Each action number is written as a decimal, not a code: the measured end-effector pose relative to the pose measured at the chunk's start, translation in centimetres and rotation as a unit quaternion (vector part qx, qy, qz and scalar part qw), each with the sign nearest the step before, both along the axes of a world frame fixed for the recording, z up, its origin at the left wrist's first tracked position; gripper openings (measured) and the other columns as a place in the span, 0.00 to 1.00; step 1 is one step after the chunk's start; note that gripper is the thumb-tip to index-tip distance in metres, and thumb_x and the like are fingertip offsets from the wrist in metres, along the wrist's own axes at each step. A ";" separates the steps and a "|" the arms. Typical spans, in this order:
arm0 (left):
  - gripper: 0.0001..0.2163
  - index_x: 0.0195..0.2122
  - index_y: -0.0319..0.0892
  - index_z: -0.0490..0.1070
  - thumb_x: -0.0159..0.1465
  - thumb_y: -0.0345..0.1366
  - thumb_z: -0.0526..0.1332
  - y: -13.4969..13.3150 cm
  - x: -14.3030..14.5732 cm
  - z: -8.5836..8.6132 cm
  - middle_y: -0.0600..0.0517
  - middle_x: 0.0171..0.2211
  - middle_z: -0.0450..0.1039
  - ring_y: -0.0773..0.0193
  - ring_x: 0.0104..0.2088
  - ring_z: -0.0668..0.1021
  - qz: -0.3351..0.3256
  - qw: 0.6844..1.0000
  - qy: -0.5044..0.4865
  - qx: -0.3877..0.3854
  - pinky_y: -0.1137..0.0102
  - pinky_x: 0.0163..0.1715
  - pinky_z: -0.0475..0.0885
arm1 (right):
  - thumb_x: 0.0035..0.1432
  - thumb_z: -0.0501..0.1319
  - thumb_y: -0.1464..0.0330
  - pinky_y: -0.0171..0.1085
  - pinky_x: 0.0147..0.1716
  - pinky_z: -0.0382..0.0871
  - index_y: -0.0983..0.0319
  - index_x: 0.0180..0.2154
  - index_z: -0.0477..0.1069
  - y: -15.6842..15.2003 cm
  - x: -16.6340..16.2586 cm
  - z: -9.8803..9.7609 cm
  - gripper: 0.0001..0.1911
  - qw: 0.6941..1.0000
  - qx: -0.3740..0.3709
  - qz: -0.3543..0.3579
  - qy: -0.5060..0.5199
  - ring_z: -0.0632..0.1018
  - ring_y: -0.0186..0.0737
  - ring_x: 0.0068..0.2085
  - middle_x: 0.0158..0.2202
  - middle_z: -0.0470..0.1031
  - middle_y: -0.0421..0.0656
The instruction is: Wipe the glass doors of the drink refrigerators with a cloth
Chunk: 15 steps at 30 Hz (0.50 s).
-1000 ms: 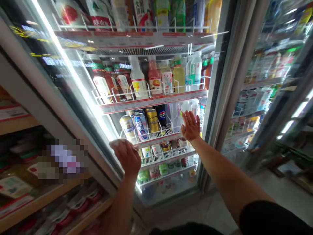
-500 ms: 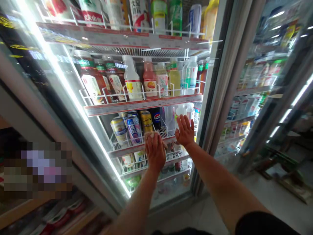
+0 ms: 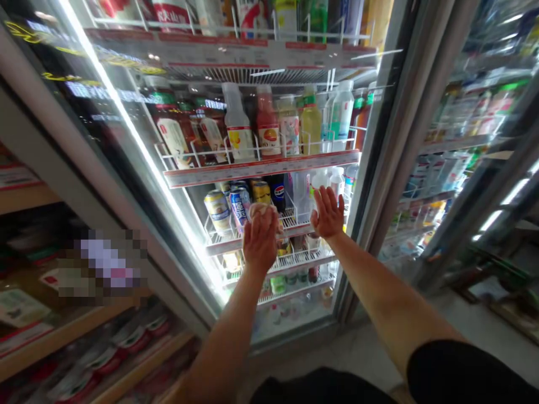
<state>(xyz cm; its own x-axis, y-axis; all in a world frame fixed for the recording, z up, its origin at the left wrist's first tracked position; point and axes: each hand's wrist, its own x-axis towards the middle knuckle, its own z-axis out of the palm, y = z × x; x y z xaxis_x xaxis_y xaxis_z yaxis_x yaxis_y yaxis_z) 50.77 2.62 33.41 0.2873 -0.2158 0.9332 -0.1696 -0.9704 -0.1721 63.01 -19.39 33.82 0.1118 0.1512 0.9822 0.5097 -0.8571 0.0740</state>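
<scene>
My left hand [image 3: 260,247] presses a crumpled, pale cloth [image 3: 264,212] against the glass door [image 3: 290,332] of a lit drinks fridge. The cloth shows above and beside the fingers, in front of the shelf with the cans. To the right, my right hand [image 3: 328,213] lies flat against the same glass, fingers stretched and a little apart, holding nothing. Behind the glass near the left hand stand a blue can [image 3: 240,205], a gold can [image 3: 261,192] and a dark Pepsi bottle [image 3: 278,193].
Bottles fill the fridge's middle shelf [image 3: 261,168], with more drinks above and below. A metal door frame [image 3: 379,179] runs along the right, beside another glass-fronted fridge [image 3: 446,157]. At the left are wooden shelves [image 3: 80,322] with packaged goods, partly blurred out.
Against the shelves behind, my left hand has slid the cloth slightly up and left over the glass. My right hand keeps its place while the view has shifted a little.
</scene>
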 end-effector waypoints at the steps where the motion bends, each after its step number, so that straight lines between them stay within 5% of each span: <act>1: 0.26 0.72 0.44 0.62 0.74 0.32 0.54 1.2 -0.4 1.1 0.44 0.70 0.64 0.53 0.75 0.57 0.006 0.999 -0.003 -0.033 0.55 0.76 0.43 | 0.69 0.48 0.63 0.53 0.75 0.44 0.60 0.71 0.62 0.0 0.0 0.0 0.32 1.000 0.000 0.000 0.006 0.62 0.49 0.74 0.70 0.69 0.48; 4: 0.25 0.72 0.40 0.62 0.75 0.35 0.54 5.3 -2.0 3.8 0.38 0.73 0.58 0.46 0.76 0.52 0.036 0.992 -0.028 -0.116 0.46 0.75 0.46 | 0.69 0.48 0.63 0.53 0.75 0.43 0.60 0.72 0.61 0.0 0.0 -0.1 0.33 1.000 -0.004 0.004 0.028 0.62 0.48 0.74 0.70 0.68 0.47; 7: 0.27 0.75 0.39 0.56 0.75 0.35 0.54 9.4 -3.9 3.8 0.36 0.75 0.50 0.41 0.76 0.49 0.072 0.986 -0.058 -0.141 0.43 0.74 0.48 | 0.68 0.48 0.64 0.53 0.75 0.43 0.60 0.72 0.61 0.0 -0.1 -0.1 0.33 0.999 -0.004 0.001 0.034 0.61 0.48 0.74 0.70 0.68 0.47; 11: 0.29 0.76 0.43 0.52 0.75 0.35 0.54 12.7 -5.9 -1.0 0.38 0.76 0.47 0.35 0.76 0.47 0.081 0.986 -0.059 -0.132 0.41 0.74 0.49 | 0.68 0.48 0.65 0.52 0.75 0.41 0.60 0.70 0.63 0.2 -0.2 -0.1 0.32 1.000 -0.003 -0.004 0.023 0.61 0.46 0.74 0.70 0.68 0.47; 15: 0.30 0.77 0.43 0.47 0.75 0.35 0.53 13.1 -6.1 -6.4 0.34 0.76 0.45 0.34 0.76 0.45 0.099 0.985 -0.038 -0.133 0.34 0.71 0.50 | 0.68 0.48 0.65 0.52 0.75 0.42 0.60 0.71 0.62 0.4 -0.3 0.0 0.32 0.999 -0.005 -0.013 0.047 0.61 0.46 0.74 0.71 0.67 0.46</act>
<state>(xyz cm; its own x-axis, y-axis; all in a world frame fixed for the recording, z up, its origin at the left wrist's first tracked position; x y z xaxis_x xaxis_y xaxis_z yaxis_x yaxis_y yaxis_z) 44.70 15.72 27.01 0.2270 0.0923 0.9695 0.0309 -0.9957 0.0875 62.74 -19.00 33.81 0.2080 0.1574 0.9654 0.4927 -0.8695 0.0356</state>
